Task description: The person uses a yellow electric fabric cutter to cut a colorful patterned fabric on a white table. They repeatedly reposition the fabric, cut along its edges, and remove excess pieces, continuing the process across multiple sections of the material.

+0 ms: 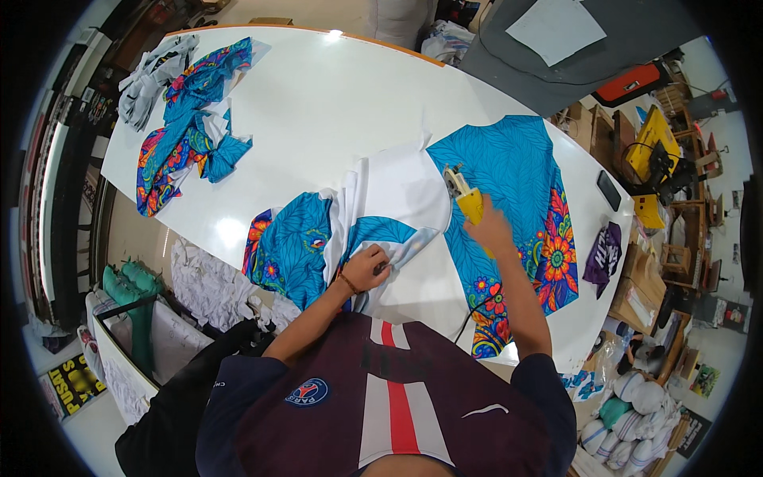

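Observation:
In my right hand [491,230] is a yellow handheld electric fabric cutter [470,205]. Its metal head sits at the left edge of a blue leaf-patterned fabric panel [505,163] with bright flowers along its lower right side. My left hand [366,269] is closed on the edge of a white-backed printed fabric [401,183], close to my body. Something small and dark shows at its fingers, too unclear to name. Left of that hand lies a bunched blue and floral fabric piece [294,246].
Crumpled printed pieces [191,127] and grey-white cloth [151,79] lie at the white table's [334,103] far left. A phone [609,191] and purple cloth [602,253] rest near its right edge. A dark cord [470,316] runs toward me. White scraps [211,282] are heaped below, left.

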Demonstrator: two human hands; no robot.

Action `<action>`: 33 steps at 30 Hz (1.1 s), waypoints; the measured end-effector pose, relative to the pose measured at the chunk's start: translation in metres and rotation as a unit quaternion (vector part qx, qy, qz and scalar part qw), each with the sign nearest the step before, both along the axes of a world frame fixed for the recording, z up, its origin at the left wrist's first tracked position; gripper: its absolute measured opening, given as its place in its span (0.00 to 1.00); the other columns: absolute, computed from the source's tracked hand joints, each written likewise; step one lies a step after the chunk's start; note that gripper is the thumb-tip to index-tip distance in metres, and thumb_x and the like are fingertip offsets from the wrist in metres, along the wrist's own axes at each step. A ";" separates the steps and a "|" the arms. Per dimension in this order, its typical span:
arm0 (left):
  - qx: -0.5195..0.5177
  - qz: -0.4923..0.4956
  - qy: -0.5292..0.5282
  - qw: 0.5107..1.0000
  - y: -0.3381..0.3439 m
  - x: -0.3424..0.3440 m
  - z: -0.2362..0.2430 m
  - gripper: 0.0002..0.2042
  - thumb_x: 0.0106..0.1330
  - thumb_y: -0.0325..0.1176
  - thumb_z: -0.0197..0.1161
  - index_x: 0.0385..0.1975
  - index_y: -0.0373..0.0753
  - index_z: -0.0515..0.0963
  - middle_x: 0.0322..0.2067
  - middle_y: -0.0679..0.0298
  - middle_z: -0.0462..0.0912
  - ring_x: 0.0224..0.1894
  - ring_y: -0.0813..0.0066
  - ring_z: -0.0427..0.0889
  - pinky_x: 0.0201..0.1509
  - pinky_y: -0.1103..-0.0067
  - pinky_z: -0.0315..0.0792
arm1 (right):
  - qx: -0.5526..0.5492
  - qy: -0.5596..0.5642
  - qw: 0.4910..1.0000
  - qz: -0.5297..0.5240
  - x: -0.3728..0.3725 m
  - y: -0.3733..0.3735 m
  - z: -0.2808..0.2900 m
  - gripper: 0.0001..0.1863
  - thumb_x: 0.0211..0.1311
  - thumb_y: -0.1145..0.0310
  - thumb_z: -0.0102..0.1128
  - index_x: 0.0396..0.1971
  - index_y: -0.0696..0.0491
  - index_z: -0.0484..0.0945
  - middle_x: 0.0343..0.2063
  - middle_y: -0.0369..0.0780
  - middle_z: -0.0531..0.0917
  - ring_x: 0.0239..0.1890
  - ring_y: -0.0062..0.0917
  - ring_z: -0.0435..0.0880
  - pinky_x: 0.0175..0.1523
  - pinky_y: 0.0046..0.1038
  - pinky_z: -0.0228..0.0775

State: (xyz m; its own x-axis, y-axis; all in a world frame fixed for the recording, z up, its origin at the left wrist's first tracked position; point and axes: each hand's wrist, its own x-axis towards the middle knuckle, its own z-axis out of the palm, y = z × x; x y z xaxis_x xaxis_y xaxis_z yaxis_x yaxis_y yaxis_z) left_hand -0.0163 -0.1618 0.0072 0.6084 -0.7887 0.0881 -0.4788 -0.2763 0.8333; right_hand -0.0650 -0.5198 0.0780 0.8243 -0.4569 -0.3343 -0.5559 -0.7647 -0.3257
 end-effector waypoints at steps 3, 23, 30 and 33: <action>-0.001 0.001 0.001 1.000 0.001 -0.001 -0.003 0.08 0.62 0.32 0.70 0.36 0.38 0.80 0.37 0.58 0.79 0.38 0.56 0.82 0.42 0.67 0.78 | 0.001 -0.001 1.000 0.026 0.024 -0.008 0.004 0.44 0.52 0.53 0.71 0.68 0.48 0.62 0.43 0.60 0.85 0.46 0.60 0.85 0.49 0.57 0.78; 0.191 0.243 -0.052 0.950 0.008 0.067 0.003 0.26 0.70 0.48 0.65 0.63 0.43 0.76 0.38 0.52 0.87 0.42 0.50 0.87 0.45 0.58 0.79 | 0.132 -0.143 0.979 -0.051 -0.008 0.010 0.033 0.30 0.50 0.58 0.77 0.52 0.56 0.79 0.40 0.50 0.87 0.43 0.45 0.87 0.48 0.43 0.78; 0.117 0.323 -0.093 0.934 -0.011 0.191 -0.012 0.09 0.70 0.33 0.57 0.44 0.35 0.77 0.35 0.42 0.86 0.40 0.37 0.85 0.47 0.49 0.76 | 0.274 -0.169 0.894 -0.312 -0.196 0.037 0.065 0.26 0.48 0.67 0.78 0.48 0.60 0.81 0.37 0.39 0.86 0.37 0.25 0.85 0.43 0.30 0.77; -0.009 0.333 -0.155 0.930 -0.057 0.207 -0.001 0.18 0.64 0.35 0.65 0.52 0.36 0.76 0.49 0.39 0.82 0.53 0.36 0.79 0.57 0.52 0.74 | 0.307 -0.263 0.822 -0.400 -0.264 0.063 0.081 0.25 0.50 0.69 0.77 0.49 0.60 0.81 0.36 0.39 0.86 0.35 0.24 0.85 0.42 0.30 0.78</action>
